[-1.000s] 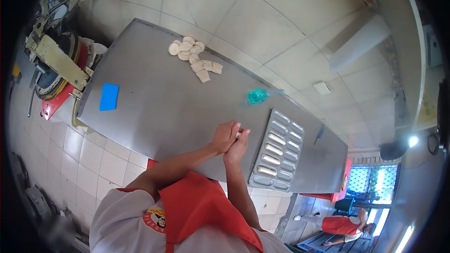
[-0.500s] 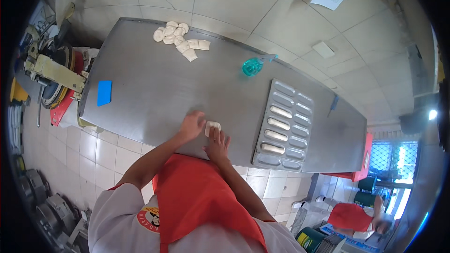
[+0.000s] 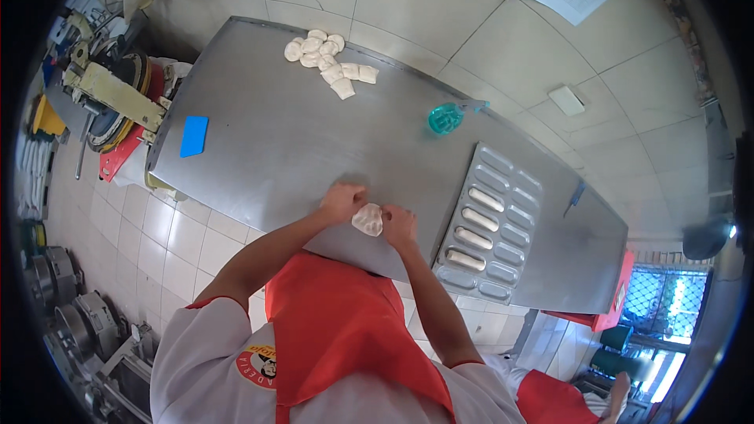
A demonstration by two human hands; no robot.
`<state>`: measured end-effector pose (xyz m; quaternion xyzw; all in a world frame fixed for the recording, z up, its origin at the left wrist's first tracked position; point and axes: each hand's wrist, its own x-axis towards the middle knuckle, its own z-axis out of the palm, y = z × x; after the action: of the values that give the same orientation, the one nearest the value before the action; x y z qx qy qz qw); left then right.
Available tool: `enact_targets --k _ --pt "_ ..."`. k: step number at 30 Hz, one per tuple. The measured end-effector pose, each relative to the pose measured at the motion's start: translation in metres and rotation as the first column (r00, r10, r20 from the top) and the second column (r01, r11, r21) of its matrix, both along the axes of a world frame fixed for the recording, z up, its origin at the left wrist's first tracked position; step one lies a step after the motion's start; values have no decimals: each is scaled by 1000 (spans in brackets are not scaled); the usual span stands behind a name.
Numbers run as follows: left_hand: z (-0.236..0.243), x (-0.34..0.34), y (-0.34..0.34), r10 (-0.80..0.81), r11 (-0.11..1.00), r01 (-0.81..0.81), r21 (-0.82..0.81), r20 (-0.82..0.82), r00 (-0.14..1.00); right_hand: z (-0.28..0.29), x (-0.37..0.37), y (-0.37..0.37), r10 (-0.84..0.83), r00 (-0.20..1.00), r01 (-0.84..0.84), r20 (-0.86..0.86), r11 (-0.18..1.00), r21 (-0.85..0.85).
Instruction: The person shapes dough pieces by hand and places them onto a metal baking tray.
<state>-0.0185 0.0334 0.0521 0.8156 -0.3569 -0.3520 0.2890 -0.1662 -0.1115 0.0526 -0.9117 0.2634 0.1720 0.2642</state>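
Got my left hand (image 3: 342,202) and right hand (image 3: 399,226) both pinched around a soft dough piece (image 3: 367,220) right at the near edge of the steel table (image 3: 298,141), so a sloppy roll could tear it or drop it.

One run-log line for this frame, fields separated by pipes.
left hand: on dough piece | right hand: on dough piece | surface: steel table | right of hands: moulded tray, partly filled | far edge: dough pile

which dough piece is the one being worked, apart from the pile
The dough piece at the near table edge, pressed between the left hand and right hand; the other dough pieces sit untouched at the far edge.
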Motion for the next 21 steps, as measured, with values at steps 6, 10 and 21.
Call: enact_targets --k 6,10,21 --pt "-35 0 2 -74 931 236 -278 491 868 -36 3 9 182 869 -46 461 955 -292" --pt "-32 9 -1 -293 929 337 -150 254 922 -37 -3 -12 17 950 -73 312 983 168" --pt "-35 5 5 -413 882 462 -93 319 853 -19 -23 20 -76 972 46 222 989 141"
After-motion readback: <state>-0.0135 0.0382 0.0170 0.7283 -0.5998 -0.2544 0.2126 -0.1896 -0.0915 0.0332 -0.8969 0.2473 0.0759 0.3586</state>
